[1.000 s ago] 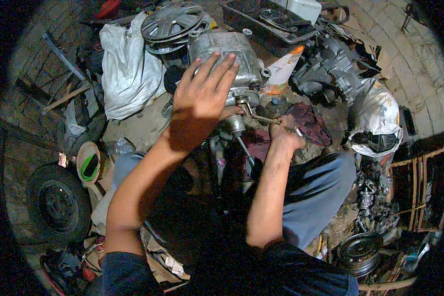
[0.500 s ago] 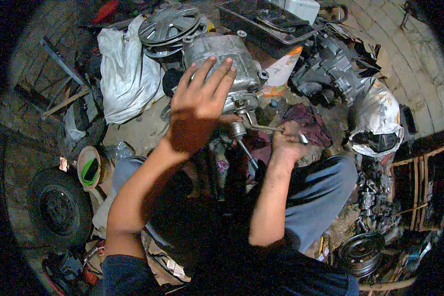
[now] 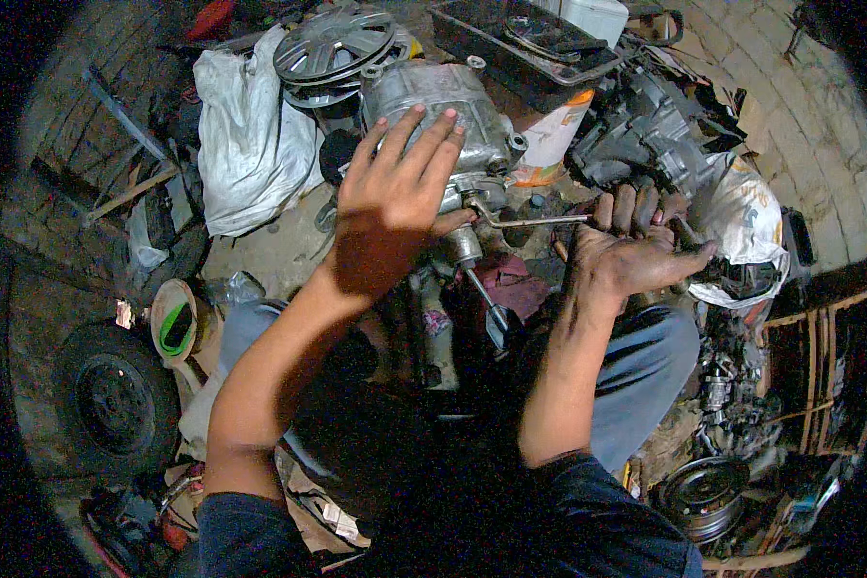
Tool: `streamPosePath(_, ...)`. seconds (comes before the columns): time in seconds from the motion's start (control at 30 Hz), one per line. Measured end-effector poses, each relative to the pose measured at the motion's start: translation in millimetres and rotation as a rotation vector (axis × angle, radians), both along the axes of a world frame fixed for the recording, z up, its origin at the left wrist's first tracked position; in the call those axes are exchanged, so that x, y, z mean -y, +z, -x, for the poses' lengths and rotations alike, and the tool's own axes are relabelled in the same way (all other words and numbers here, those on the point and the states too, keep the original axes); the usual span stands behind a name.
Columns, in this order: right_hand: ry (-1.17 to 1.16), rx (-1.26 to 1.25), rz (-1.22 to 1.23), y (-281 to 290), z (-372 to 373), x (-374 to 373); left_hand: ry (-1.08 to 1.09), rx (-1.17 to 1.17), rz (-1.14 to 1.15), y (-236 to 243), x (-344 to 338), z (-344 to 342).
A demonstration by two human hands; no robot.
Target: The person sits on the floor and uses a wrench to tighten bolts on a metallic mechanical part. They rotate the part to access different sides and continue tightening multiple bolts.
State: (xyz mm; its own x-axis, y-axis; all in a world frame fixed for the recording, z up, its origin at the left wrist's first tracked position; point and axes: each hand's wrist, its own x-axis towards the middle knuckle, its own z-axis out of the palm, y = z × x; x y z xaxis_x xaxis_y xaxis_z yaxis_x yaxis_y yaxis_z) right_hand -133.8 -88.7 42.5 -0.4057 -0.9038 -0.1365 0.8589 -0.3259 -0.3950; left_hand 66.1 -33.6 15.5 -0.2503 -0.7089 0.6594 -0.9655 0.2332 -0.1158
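Reaching forward between bent knees (image 3: 645, 356), the person works low over the floor (image 3: 250, 260). Nearest, a tyre (image 3: 116, 405) lies on the left and a rim (image 3: 703, 491) on the right, with small metal parts heaped beyond the rim.

A rod (image 3: 482, 289) slants from the casing's neck back toward the person, a dark red cloth (image 3: 515, 289) just to its right. The right hand (image 3: 626, 246) is at the right end of a bent wrench (image 3: 539, 222): fingers curled by the shaft, thumb standing off. I cannot tell whether that grip is closed on it. Being so far out probably gives the most leverage. The wrench's other end meets the neck of the casing (image 3: 433, 82), which sits in the middle, beyond the knees.

The left hand (image 3: 392, 188) lies palm down along the casing's left side, fingers apart, clamped on nothing; its thumb reaches to the wrench's head. The flat palm seems meant to steady the casing against turning, and the thumb perhaps to keep the head seated.

Farther off, a white sack (image 3: 250, 144) slumps on the left and a gearbox (image 3: 636, 130) rests on the right. Wheel covers (image 3: 337, 43) and a black tray (image 3: 482, 53) stand behind the casing, and paving (image 3: 790, 77) spreads at far right.
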Motion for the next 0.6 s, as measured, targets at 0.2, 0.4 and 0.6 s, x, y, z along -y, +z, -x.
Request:
streamPosePath(0.2,-0.027,-0.041,-0.092,11,-4,11,-0.011,-0.037,-0.021,2,-2,2)
streamPosePath(0.4,0.168,-0.160,0.013,34,-11,17,-0.017,-0.055,-0.030,4,-5,4)
streamPosePath(0.6,0.101,-0.235,-0.092,57,-38,9,0.018,-0.073,-0.038,0,-4,6)
